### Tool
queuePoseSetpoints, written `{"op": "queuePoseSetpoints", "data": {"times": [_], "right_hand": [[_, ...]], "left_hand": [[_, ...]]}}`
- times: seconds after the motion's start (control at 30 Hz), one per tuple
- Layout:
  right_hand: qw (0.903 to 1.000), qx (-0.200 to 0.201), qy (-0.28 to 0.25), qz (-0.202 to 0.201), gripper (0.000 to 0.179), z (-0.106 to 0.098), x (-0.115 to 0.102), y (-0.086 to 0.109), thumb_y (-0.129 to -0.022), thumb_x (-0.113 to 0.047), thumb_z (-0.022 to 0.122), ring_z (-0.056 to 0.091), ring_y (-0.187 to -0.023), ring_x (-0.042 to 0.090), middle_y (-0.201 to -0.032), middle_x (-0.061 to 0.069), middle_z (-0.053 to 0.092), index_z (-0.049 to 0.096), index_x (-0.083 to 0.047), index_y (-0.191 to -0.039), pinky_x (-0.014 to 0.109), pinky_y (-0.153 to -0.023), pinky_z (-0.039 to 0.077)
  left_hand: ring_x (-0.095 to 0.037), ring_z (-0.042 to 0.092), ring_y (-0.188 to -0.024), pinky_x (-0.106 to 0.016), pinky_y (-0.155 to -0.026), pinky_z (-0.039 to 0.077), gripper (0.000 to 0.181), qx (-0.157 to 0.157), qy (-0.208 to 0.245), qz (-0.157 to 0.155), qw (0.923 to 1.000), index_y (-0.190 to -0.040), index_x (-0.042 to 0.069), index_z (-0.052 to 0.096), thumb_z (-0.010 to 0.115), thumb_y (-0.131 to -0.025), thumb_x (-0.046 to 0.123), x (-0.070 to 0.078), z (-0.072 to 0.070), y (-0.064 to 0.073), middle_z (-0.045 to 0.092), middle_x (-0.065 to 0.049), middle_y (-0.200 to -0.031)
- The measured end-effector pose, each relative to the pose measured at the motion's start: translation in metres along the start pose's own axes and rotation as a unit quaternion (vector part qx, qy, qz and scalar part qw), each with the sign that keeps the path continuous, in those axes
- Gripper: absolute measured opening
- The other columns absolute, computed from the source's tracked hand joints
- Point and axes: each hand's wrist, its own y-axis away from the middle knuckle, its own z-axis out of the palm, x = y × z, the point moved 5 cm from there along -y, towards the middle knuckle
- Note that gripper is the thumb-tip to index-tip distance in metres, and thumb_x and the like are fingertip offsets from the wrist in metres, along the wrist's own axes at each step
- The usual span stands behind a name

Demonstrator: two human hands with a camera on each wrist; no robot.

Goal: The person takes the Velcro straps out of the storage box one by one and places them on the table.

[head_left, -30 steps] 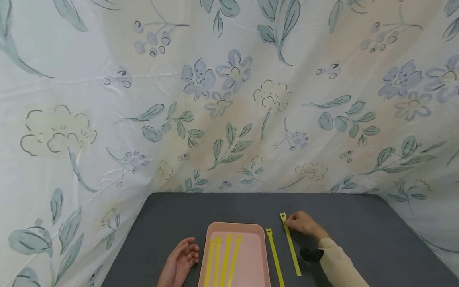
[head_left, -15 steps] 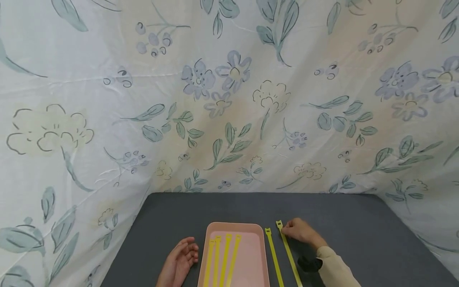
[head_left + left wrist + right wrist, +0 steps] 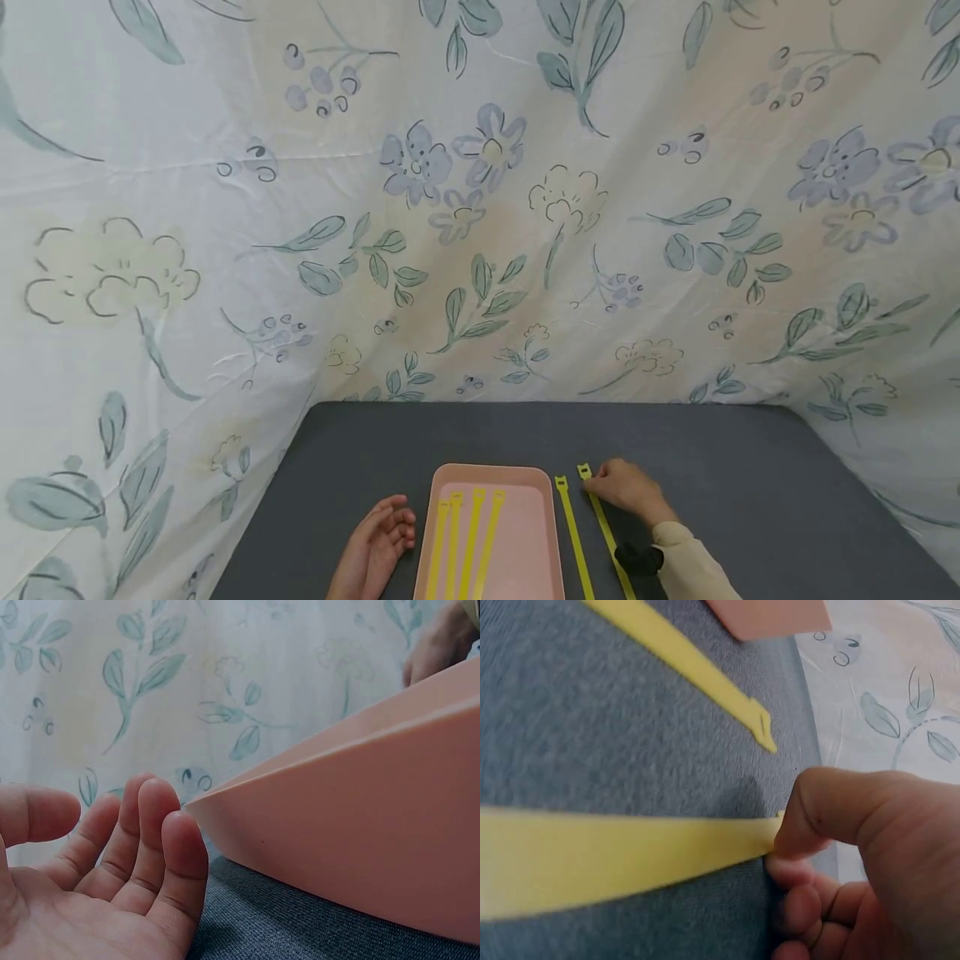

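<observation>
My right hand [image 3: 628, 487] pinches a yellow strap [image 3: 615, 859] just below its slotted head, between thumb and fingers. The strap runs toward the table's near side, partly behind the wrist. Left of it, another yellow strap [image 3: 574, 537] lies on the dark table, its slotted head [image 3: 761, 724] visible in the right wrist view. Several more yellow straps [image 3: 471, 542] lie side by side in a pink tray [image 3: 525, 533]. Beside the tray's left wall rests my left hand [image 3: 375, 546], palm turned up, fingers loosely bent and holding nothing; its fingertips [image 3: 184, 844] are close to the tray.
The dark grey table [image 3: 360, 442] reaches back to a white floral cloth [image 3: 480, 292] hanging behind and along the sides. A black wrist device [image 3: 639, 558] sits at the right wrist, by the cream sleeve [image 3: 690, 567].
My right hand has moved left and slightly nearer with the pinched strap, bringing it closer to the strap beside the tray. The left hand has stayed in place.
</observation>
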Motion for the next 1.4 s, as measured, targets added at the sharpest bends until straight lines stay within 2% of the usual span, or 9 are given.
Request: {"op": "queuePoseSetpoints", "data": {"times": [0.17,0.37,0.53,0.73,0.87,1.0,1.13,1.27,1.4], "right_hand": [[0.9994,0.002,0.024,0.025,0.047,0.0,-0.003,0.003,-0.087,-0.035,0.067,0.019,-0.049,0.009,-0.051,-0.009,0.026,0.039,-0.023,-0.05,0.026,-0.051,0.016],[0.9993,-0.001,0.018,0.033,0.046,0.001,-0.001,0.005,-0.087,-0.035,0.066,0.021,-0.049,0.008,-0.051,-0.009,0.027,0.041,-0.023,-0.05,0.026,-0.05,0.018],[0.9967,-0.005,-0.08,0.017,0.046,-0.003,0.002,0.003,-0.096,-0.03,0.059,0.022,-0.048,0.009,-0.051,-0.006,0.031,0.041,-0.02,-0.054,0.026,-0.046,0.025],[0.9764,0.005,-0.216,-0.012,0.031,-0.013,-0.005,0.001,-0.101,-0.023,0.051,0.034,-0.049,0.013,-0.055,-0.001,0.043,0.056,-0.008,-0.074,0.029,-0.049,0.034],[0.9674,0.019,-0.25,-0.032,0.03,-0.024,-0.026,0.0,-0.105,-0.025,0.05,0.039,-0.05,0.015,-0.059,0.001,0.05,0.063,-0.001,-0.093,0.033,-0.054,0.041],[0.9595,0.024,-0.276,-0.048,0.029,-0.036,-0.053,0.004,-0.106,-0.026,0.053,0.051,-0.062,0.017,-0.074,0.004,0.063,0.066,-0.001,-0.108,0.034,-0.061,0.047],[0.9472,0.016,-0.315,-0.055,0.028,-0.046,-0.081,0.008,-0.105,-0.029,0.056,0.058,-0.074,0.019,-0.085,0.003,0.068,0.067,-0.005,-0.111,0.032,-0.067,0.048],[0.9308,-0.009,-0.357,-0.077,0.028,-0.053,-0.108,0.016,-0.104,-0.031,0.056,0.056,-0.073,0.019,-0.09,0.004,0.067,0.063,-0.006,-0.114,0.031,-0.067,0.046],[0.9241,-0.025,-0.367,-0.102,0.03,-0.058,-0.131,0.024,-0.105,-0.034,0.055,0.057,-0.076,0.019,-0.096,0.007,0.067,0.062,-0.009,-0.119,0.031,-0.068,0.047]], "left_hand": [[-0.009,0.058,-0.09,-0.026,-0.089,0.049,0.025,-0.005,0.002,0.003,1.0,-0.125,0.024,0.052,0.032,-0.112,0.029,0.001,0.001,0.001,0.062,0.008,-0.103],[-0.009,0.058,-0.089,-0.026,-0.089,0.049,0.025,-0.001,0.003,0.003,1.0,-0.125,0.023,0.052,0.032,-0.112,0.029,0.001,0.0,0.001,0.062,0.008,-0.103],[-0.008,0.058,-0.089,-0.026,-0.089,0.049,0.026,-0.01,0.003,0.001,0.9999,-0.124,0.025,0.053,0.03,-0.112,0.028,0.003,0.001,0.0,0.063,0.008,-0.103],[-0.008,0.058,-0.089,-0.026,-0.089,0.048,0.026,-0.008,0.001,-0.002,1.0,-0.124,0.025,0.054,0.031,-0.112,0.028,0.005,0.001,-0.001,0.063,0.009,-0.102],[-0.008,0.059,-0.089,-0.026,-0.088,0.049,0.026,-0.003,0.005,-0.006,1.0,-0.122,0.025,0.055,0.031,-0.112,0.028,0.004,0.001,-0.001,0.063,0.008,-0.101],[-0.008,0.059,-0.09,-0.026,-0.088,0.049,0.027,-0.013,0.009,-0.006,0.9998,-0.123,0.026,0.054,0.03,-0.112,0.028,0.004,0.0,0.0,0.063,0.008,-0.102],[-0.008,0.059,-0.09,-0.026,-0.089,0.048,0.027,-0.014,0.008,-0.006,0.9998,-0.124,0.026,0.054,0.03,-0.112,0.029,0.004,-0.001,0.0,0.063,0.008,-0.103],[-0.008,0.058,-0.09,-0.026,-0.089,0.048,0.026,-0.011,0.005,-0.002,0.9999,-0.124,0.026,0.053,0.03,-0.112,0.03,0.005,-0.001,-0.001,0.062,0.008,-0.103],[-0.009,0.058,-0.09,-0.026,-0.089,0.048,0.026,-0.008,0.009,-0.003,0.9999,-0.124,0.025,0.053,0.031,-0.112,0.029,0.004,-0.002,-0.001,0.063,0.008,-0.103]]}}
